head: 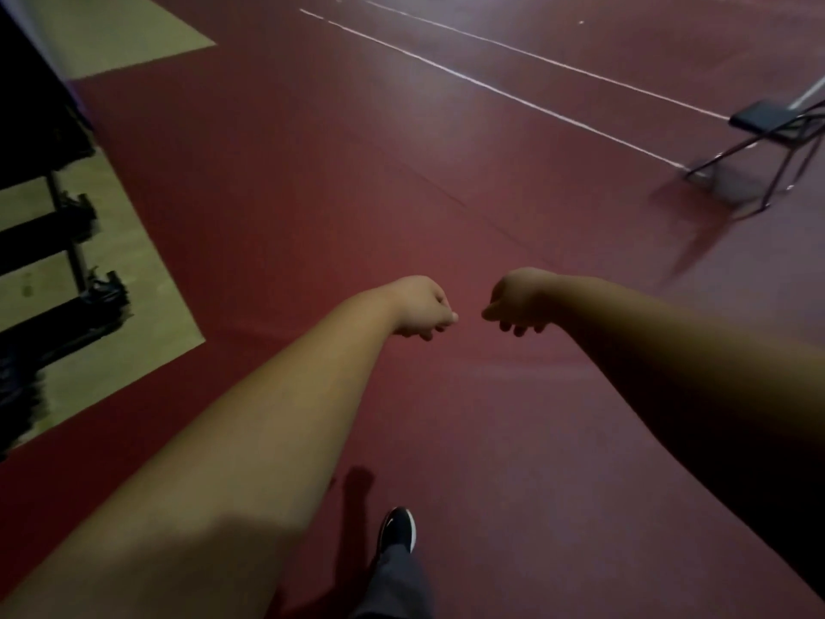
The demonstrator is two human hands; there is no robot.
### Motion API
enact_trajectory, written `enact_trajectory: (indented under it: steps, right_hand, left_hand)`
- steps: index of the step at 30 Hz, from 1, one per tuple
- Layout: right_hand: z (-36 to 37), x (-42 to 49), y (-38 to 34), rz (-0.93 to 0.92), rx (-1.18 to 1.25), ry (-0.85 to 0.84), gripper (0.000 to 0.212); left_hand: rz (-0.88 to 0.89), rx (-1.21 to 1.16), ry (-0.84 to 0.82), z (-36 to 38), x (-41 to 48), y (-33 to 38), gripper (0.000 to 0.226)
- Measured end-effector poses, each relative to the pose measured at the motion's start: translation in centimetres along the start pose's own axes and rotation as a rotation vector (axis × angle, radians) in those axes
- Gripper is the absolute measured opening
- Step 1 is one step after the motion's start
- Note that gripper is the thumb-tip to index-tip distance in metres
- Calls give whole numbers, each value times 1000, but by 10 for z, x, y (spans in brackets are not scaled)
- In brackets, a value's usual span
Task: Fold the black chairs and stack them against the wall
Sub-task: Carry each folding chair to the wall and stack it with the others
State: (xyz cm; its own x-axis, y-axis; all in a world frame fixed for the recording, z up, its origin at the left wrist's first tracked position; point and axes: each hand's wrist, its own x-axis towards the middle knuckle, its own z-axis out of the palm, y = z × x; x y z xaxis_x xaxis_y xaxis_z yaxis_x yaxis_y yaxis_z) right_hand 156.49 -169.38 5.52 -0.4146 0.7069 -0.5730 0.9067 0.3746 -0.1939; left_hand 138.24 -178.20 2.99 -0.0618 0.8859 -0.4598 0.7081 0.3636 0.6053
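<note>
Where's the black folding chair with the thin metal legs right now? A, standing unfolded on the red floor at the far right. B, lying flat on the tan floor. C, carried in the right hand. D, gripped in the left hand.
A: the black chair with thin metal legs stands open on the red floor, apart from the left hand and right hand, which hold nothing.

I see a red floor (312, 172) crossed by white lines (491, 89), a tan patch (134, 33) at far left, and a black shoe (397, 529) near the bottom edge.
</note>
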Motion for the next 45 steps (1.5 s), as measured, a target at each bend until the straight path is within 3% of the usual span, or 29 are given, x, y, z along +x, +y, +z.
enact_trajectory:
  steps: [10, 18, 24, 35, 45]
  right_hand:
    - [-62, 76, -42, 67, -13, 56, 37]
    - [-106, 108, -4, 148, 71, 101, 38]
    - [-142, 123, 82, 229, 153, 135, 39]
    - [-204, 192, 343, 445, 548, 201, 33]
    - [-286, 258, 470, 492, 582, 208, 34]
  left_hand:
    - [59, 43, -48, -99, 99, -21, 23]
    - [117, 125, -138, -123, 169, 29, 25]
    - [262, 182, -186, -99, 241, 116, 21]
    - [368, 522, -342, -7, 412, 325, 27]
    - [394, 607, -318, 3, 532, 440, 32]
